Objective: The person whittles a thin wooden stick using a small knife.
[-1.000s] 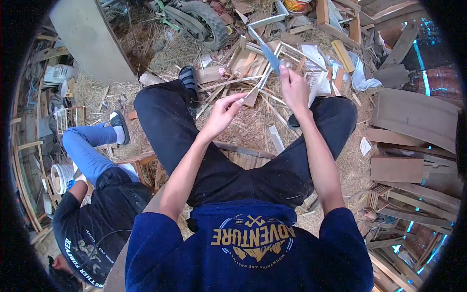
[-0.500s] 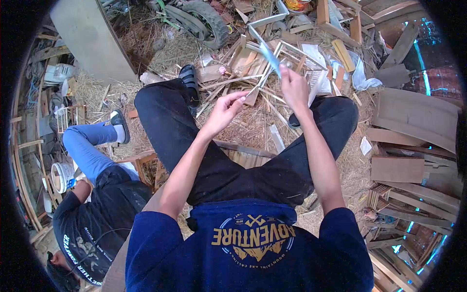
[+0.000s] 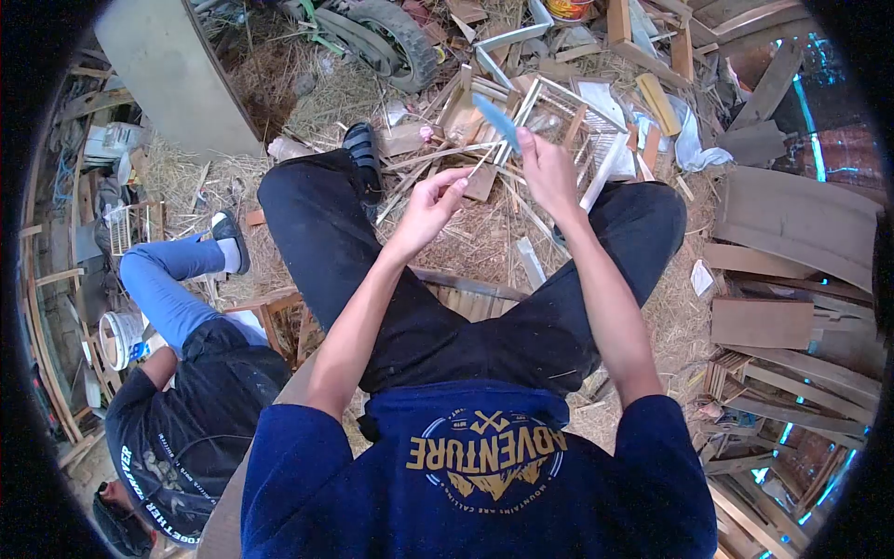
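Note:
In the head view my right hand (image 3: pixel 549 172) is closed round the handle of a knife, its bluish blade (image 3: pixel 496 121) pointing up and to the left. My left hand (image 3: pixel 430 210) pinches a thin wooden stick (image 3: pixel 479 168), which slants up to the right, just short of the knife hand. Both hands are above the straw floor between my knees. Beyond them lie loose wood strips (image 3: pixel 438 158) and a white slatted wooden frame (image 3: pixel 582 102). The knife's handle is hidden by my fingers.
At left another person (image 3: pixel 196 410) sits close beside me, near a white bucket (image 3: pixel 119 340). A wheel (image 3: pixel 396 47) and a leaning board (image 3: pixel 177 74) are at the far side. Stacked boards (image 3: pixel 792 228) line the right. A yellow block (image 3: pixel 658 104) lies ahead.
The knife has shifted left, and its blade tilts further left and shows less blur. My right hand moved slightly left with it. My left hand stays nearly in place with the stick.

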### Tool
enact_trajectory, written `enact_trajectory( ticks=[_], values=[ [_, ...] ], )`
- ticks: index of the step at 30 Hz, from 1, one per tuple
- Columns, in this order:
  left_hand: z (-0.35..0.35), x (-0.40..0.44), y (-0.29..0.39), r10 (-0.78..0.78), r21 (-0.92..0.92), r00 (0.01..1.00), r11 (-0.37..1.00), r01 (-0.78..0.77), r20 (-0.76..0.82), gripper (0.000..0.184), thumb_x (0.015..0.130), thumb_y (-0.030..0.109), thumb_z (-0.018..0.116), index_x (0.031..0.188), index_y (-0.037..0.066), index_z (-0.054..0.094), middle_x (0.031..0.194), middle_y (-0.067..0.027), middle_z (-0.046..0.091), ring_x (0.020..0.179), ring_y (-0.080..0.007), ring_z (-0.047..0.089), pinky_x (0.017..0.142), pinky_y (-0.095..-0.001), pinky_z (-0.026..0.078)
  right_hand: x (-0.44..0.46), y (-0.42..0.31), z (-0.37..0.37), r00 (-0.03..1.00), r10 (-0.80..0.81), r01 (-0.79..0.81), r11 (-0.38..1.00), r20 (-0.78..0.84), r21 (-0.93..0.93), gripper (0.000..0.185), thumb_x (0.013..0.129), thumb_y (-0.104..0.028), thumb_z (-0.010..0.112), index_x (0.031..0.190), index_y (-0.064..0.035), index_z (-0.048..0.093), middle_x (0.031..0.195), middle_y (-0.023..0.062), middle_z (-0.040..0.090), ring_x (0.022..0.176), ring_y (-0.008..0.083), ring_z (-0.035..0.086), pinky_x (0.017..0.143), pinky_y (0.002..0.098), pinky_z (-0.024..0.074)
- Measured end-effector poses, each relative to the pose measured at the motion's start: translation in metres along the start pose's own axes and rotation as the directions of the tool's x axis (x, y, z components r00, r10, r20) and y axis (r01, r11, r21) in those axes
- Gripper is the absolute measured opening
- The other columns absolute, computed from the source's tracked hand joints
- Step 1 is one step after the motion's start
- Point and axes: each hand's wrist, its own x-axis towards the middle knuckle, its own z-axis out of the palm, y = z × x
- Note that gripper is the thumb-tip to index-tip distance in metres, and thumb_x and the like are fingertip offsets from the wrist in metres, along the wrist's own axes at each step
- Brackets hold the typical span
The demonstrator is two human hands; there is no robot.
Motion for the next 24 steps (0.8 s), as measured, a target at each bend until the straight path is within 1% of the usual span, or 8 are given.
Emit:
enact_trajectory(
  ticks=[4,8,9,12,16,17,20,24],
  values=[
    [-0.001,0.002,0.001,0.027,0.000,1.000,1.000,-0.027,-0.002,0.033,0.103,0.021,0.056,0.129,0.003,0.061,0.074,0.0085,0.050,0.063,-0.0014,0.041,0.055,-0.0202,0.035,0.016,0.000,-0.006,0.982,0.187,-0.188,0.980,0.019,0.058,0.065,0.105,-0.054,0.035,0.094,-0.0024,0.073,0.055,0.0129,0.055,0.052,0.0266,0.055,0.055,0.0428,0.0426],
    [-0.004,0.003,-0.003,-0.004,-0.019,1.000,1.000,0.004,0.007,0.033,0.103,0.023,0.055,0.131,0.005,0.061,0.069,0.0092,0.046,0.061,-0.0013,0.039,0.053,-0.0210,0.034,0.002,0.007,0.007,0.999,-0.050,0.049,0.990,-0.006,-0.130,0.044,0.106,-0.041,0.042,0.109,-0.0115,0.074,0.057,0.0130,0.060,0.051,0.0296,0.061,0.052,0.0439,0.0445],
    [-0.004,0.003,0.000,-0.006,-0.022,1.000,1.000,0.007,0.016,0.033,0.103,0.023,0.055,0.131,0.005,0.061,0.069,0.0093,0.046,0.060,-0.0013,0.038,0.053,-0.0212,0.034,0.008,0.004,0.004,0.995,0.048,-0.047,0.999,-0.093,0.006,0.043,0.105,-0.041,0.043,0.110,-0.0115,0.074,0.059,0.0147,0.063,0.055,0.0314,0.064,0.054,0.0449,0.0462],
    [-0.003,0.004,0.000,0.010,-0.038,1.000,0.999,-0.010,0.010,0.034,0.104,0.024,0.055,0.131,0.005,0.061,0.068,0.0097,0.044,0.059,-0.0011,0.037,0.051,-0.0216,0.031,0.013,-0.003,-0.006,0.982,0.181,-0.180,0.983,0.060,-0.022,0.042,0.105,-0.042,0.044,0.111,-0.0131,0.074,0.059,0.0139,0.063,0.052,0.0290,0.062,0.051,0.0444,0.0456],
    [-0.003,0.004,0.001,-0.017,-0.074,1.000,0.997,0.017,-0.003,0.034,0.104,0.023,0.055,0.131,0.004,0.061,0.069,0.0095,0.045,0.059,-0.0012,0.037,0.052,-0.0211,0.031,-0.005,-0.008,0.011,0.997,-0.079,0.076,0.993,-0.022,-0.086,0.054,0.105,-0.049,0.041,0.101,-0.0060,0.073,0.054,0.0135,0.054,0.049,0.0276,0.055,0.052,0.0438,0.0415],
    [-0.004,0.005,0.002,-0.025,-0.083,1.000,0.996,0.025,0.011,0.034,0.104,0.023,0.055,0.131,0.004,0.061,0.069,0.0094,0.046,0.060,-0.0011,0.037,0.052,-0.0211,0.032,0.000,-0.011,0.001,0.993,0.115,-0.116,0.993,0.018,0.013,0.055,0.105,-0.050,0.041,0.101,-0.0057,0.073,0.053,0.0128,0.051,0.048,0.0266,0.052,0.052,0.0443,0.0405],
    [0.000,0.007,0.003,0.007,-0.097,1.000,0.995,-0.006,0.007,0.034,0.104,0.023,0.056,0.131,0.004,0.061,0.070,0.0095,0.047,0.059,-0.0008,0.037,0.051,-0.0208,0.031,0.011,-0.005,-0.002,0.985,0.159,-0.150,0.980,-0.065,0.127,0.052,0.105,-0.049,0.041,0.106,-0.0087,0.074,0.053,0.0134,0.051,0.048,0.0268,0.053,0.053,0.0440,0.0412],
    [0.001,0.009,0.002,-0.015,-0.071,0.999,0.997,0.012,-0.034,0.034,0.104,0.023,0.056,0.131,0.004,0.061,0.069,0.0097,0.046,0.058,-0.0009,0.036,0.050,-0.0203,0.029,-0.014,-0.012,0.016,0.994,-0.094,0.099,0.992,0.056,-0.083,0.055,0.105,-0.049,0.038,0.105,-0.0084,0.074,0.058,0.0169,0.060,0.054,0.0351,0.062,0.057,0.0475,0.0486]
  ],
)
